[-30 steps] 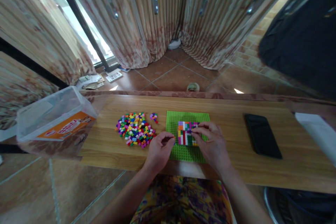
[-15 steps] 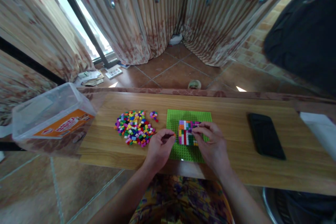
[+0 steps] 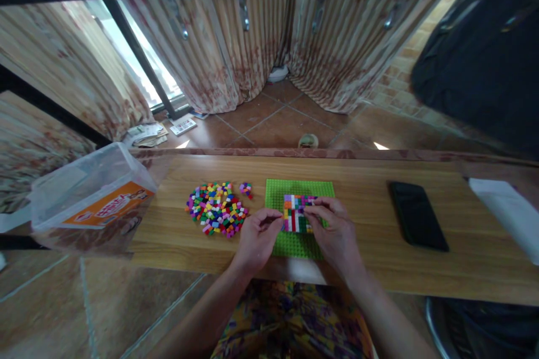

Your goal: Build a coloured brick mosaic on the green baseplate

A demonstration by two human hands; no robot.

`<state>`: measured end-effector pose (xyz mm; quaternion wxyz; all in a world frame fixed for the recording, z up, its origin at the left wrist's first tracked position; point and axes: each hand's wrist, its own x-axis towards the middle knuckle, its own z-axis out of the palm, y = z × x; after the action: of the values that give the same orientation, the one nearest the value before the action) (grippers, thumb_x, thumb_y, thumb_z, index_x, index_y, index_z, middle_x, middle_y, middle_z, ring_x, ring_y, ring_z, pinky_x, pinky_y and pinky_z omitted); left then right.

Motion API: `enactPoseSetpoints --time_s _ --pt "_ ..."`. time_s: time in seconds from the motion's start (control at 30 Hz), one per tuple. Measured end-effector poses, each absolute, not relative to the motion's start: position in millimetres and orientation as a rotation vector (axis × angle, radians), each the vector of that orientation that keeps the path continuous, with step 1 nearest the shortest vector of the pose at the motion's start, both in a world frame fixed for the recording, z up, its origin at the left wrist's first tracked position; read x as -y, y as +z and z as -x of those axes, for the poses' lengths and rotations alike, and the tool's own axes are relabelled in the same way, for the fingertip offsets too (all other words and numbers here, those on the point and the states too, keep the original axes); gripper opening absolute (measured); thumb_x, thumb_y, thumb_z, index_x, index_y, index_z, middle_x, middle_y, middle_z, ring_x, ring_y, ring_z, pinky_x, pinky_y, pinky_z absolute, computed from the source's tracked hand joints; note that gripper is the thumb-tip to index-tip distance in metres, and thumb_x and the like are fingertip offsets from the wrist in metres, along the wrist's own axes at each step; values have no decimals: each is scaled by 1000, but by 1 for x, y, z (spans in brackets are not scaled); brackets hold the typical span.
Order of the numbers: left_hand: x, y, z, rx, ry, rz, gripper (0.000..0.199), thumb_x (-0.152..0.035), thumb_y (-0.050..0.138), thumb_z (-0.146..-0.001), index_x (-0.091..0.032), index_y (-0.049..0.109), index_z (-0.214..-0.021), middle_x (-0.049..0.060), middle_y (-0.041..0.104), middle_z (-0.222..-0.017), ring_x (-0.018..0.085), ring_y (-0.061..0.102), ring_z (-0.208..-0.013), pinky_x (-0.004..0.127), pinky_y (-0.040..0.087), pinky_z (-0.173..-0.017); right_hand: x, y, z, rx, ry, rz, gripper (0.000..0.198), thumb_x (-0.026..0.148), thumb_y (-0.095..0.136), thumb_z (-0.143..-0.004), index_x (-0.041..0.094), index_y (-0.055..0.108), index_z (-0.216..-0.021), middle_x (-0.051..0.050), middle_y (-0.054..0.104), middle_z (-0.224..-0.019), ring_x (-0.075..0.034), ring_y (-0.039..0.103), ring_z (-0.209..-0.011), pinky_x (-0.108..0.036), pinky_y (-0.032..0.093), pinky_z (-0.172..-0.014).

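Your left hand (image 3: 260, 238), thumb and forefinger pressed together, is at the left edge of the multicoloured brick mosaic (image 3: 293, 220) on the green studded baseplate (image 3: 295, 247); your right hand (image 3: 337, 233) has its fingertips together over the mosaic's right part. Whether either grips a brick, I can't tell. Align studs squarely, then press evenly.

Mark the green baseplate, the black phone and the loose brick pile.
Green baseplate (image 3: 295, 246), head view: bare studs towards its near edge.
Black phone (image 3: 418, 216), head view: middle of its screen.
Loose brick pile (image 3: 218, 209), head view: middle of the heap.
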<state>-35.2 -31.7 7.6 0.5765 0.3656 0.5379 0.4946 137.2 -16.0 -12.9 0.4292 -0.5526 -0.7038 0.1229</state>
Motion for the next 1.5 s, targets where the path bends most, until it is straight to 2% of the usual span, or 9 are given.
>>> enactPoseSetpoints --time_s 0.17,0.3,0.47,0.57,0.87,1.17,1.5 --pt "37 12 34 -1186 1139 -821 16 -27 74 -67 -15 71 -76 0 65 -69 11 56 -64 22 44 -63 30 -4 -138 1737 274 1393 16 25 58 -89 25 73 -94 -6 65 -100 -21 61 -95 -41 51 -85" --pt "42 23 33 -1128 1035 -720 22 -30 78 -66 -14 73 -80 1 66 -68 10 55 -61 22 44 -61 47 5 -132 1709 443 1334 19 25 56 -91 28 72 -101 -6 65 -107 -20 61 -101 -39 51 -89" --pt "46 33 34 -1014 930 -588 31 -34 82 -64 -15 75 -87 4 71 -81 11 60 -67 25 49 -66 53 14 -127 1724 639 1237 24 25 56 -92 33 69 -109 -4 63 -113 -19 58 -109 -37 50 -93" --pt "46 34 35 -944 901 -536 31 -34 84 -63 -14 75 -86 3 70 -77 11 61 -66 25 49 -66 52 18 -127 1768 680 1207 25 25 55 -93 35 69 -111 -4 62 -114 -18 57 -110 -37 49 -94" --pt "45 29 34 -953 910 -461 32 -34 87 -59 -15 74 -83 2 68 -73 11 61 -63 24 48 -63 50 16 -127 1731 710 1220 14 28 59 -91 30 71 -96 -3 65 -110 -19 60 -106 -37 50 -92" --pt "39 19 38 -1162 1036 -657 27 -35 81 -64 -14 73 -80 1 66 -65 7 54 -57 19 40 -56 27 -7 -151 1709 375 1444 15 30 59 -90 26 73 -93 -7 64 -106 -23 58 -102 -43 47 -90" --pt "35 12 39 -1187 1040 -667 20 -25 78 -64 -14 73 -80 0 66 -66 9 54 -61 21 42 -60 15 -16 -149 1668 457 1436 12 31 63 -85 30 75 -86 -5 61 -109 -23 57 -103 -45 47 -91"
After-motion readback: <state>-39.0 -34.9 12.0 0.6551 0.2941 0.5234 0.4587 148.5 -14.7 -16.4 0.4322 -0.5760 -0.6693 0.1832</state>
